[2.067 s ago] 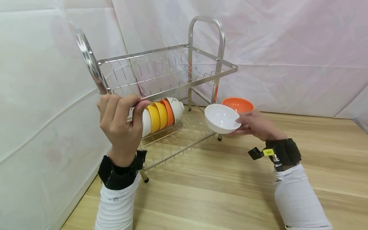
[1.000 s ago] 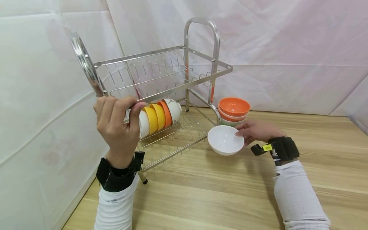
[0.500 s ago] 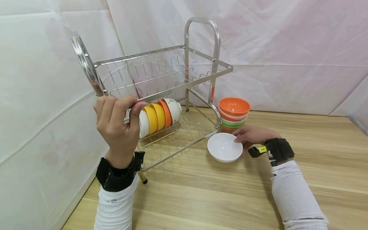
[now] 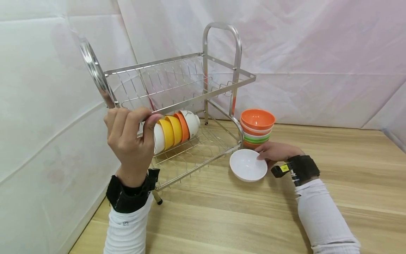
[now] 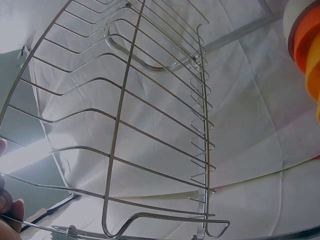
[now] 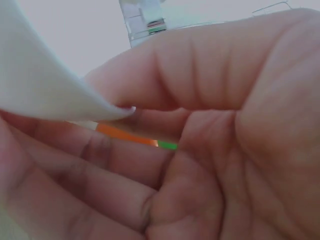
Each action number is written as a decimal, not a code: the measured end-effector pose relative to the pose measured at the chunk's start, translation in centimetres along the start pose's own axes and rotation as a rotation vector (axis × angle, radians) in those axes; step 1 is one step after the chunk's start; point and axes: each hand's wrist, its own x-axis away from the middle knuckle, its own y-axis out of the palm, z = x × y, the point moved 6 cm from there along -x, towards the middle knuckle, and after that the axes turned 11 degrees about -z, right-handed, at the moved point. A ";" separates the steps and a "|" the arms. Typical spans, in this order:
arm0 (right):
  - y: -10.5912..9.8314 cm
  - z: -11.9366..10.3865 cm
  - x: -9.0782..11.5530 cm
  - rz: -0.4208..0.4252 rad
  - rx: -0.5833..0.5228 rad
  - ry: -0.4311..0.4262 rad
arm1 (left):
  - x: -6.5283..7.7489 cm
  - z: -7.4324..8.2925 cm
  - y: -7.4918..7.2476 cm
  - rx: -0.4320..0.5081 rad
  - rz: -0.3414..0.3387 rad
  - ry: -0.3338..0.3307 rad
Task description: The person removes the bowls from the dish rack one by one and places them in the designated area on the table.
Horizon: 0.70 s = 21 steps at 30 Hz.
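My right hand (image 4: pixel 275 153) pinches the right rim of a white bowl (image 4: pixel 248 165), thumb inside and fingers beneath. The bowl is low at the table, right of the rack's front corner; whether it touches the wood I cannot tell. In the right wrist view the white bowl's edge (image 6: pixel 60 85) lies between thumb and fingers. My left hand (image 4: pixel 130 141) grips the front rail of the upper tier of a metal two-tier dish rack (image 4: pixel 203 96). On its lower tier several bowls lean in a row: white, yellow (image 4: pixel 168 132), orange (image 4: pixel 184 127) and a patterned white one (image 4: pixel 191 124).
Just behind the right hand stands a stack of nested bowls (image 4: pixel 257 120), orange, white and green, close to the rack's right side. The wooden table (image 4: pixel 222 218) stretches in front and to the right. Pale cloth (image 4: pixel 317 53) hangs behind.
The right hand has carried the white bowl from in front of the stack down and toward the front, uncovering the stack. In the last half second it shifted only slightly. The left hand keeps its grip.
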 end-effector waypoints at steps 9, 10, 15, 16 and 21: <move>-0.3 -1.2 0.6 0.071 0.181 0.034 | 0.1 -0.1 0.1 0.004 0.014 0.009; -0.4 -1.7 1.2 0.096 0.206 0.043 | 0.1 -0.1 0.1 0.005 0.017 0.010; 0.1 -6.3 4.7 0.255 0.337 0.008 | 0.1 0.0 0.1 0.008 0.030 0.010; 0.3 -7.4 5.2 0.288 0.366 -0.009 | 0.1 0.0 0.1 0.007 0.034 0.008; 2.6 -13.0 4.0 0.342 0.459 -0.158 | 0.3 -0.3 0.1 0.003 0.038 -0.006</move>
